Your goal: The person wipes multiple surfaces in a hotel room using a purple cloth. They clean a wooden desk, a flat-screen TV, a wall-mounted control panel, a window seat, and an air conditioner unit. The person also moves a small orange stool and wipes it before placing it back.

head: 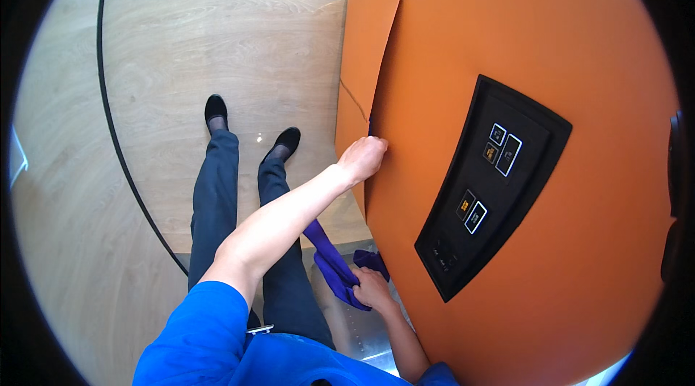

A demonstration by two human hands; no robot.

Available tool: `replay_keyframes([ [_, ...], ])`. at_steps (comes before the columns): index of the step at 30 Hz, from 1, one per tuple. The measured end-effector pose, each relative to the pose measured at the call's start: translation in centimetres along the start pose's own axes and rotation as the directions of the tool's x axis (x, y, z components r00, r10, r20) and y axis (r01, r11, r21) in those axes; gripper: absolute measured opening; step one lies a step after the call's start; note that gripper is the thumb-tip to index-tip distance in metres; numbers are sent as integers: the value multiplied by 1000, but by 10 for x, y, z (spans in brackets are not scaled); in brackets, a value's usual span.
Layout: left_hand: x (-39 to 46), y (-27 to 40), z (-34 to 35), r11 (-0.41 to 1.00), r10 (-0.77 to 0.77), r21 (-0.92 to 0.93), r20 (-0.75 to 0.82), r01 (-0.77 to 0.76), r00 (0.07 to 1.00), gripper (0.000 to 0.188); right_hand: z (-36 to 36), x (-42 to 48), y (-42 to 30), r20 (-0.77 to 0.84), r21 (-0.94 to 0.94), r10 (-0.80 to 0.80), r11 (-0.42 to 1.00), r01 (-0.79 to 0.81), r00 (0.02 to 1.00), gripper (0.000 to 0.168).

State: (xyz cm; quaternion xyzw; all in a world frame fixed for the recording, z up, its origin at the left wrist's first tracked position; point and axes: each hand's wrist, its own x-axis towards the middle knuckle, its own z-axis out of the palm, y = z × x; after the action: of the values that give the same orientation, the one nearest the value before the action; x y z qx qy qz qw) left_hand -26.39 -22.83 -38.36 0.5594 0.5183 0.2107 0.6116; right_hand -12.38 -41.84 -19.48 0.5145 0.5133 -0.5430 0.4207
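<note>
My left hand (pixel 365 159) is curled with its knuckles up at the raised edge (pixel 386 54) of a large orange panel (pixel 488 22). Its fingertips are hidden, and a small dark blue or purple bit shows just beyond the knuckles. Lower down, beside the panel's near side, my right hand (pixel 372 289) grips a purple cloth (pixel 337 272). One strip of the cloth runs up and passes out of sight behind my left forearm. Another bunched part lies between the right hand and the orange panel.
A black control panel (pixel 494 179) with several lit buttons is set into the orange surface. Wood-look floor (pixel 282 49) lies under my black shoes. A dark curved line (pixel 103 76) crosses the floor at left. Shiny metal (pixel 369 331) shows below the cloth.
</note>
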Motion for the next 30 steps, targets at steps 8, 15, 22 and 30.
replay_keyframes([
  [8,-8,-8,-4,989,-14,-148,-97,-1,995,12,13,6,11,-64,-75,43,996,-48,997,42],
  [15,-97,-154,-147,229,-966,-973,-225,21,126,24,10,3,6,-175,-10,18,1000,-20,984,36],
  [22,-186,-50,-42,616,-520,-523,292,589,803,90,-25,-6,-48,-527,564,-69,717,409,847,43],
  [30,-102,125,-77,-279,-218,-950,206,141,954,41,-56,-53,-104,-896,95,-192,797,597,399,73],
])
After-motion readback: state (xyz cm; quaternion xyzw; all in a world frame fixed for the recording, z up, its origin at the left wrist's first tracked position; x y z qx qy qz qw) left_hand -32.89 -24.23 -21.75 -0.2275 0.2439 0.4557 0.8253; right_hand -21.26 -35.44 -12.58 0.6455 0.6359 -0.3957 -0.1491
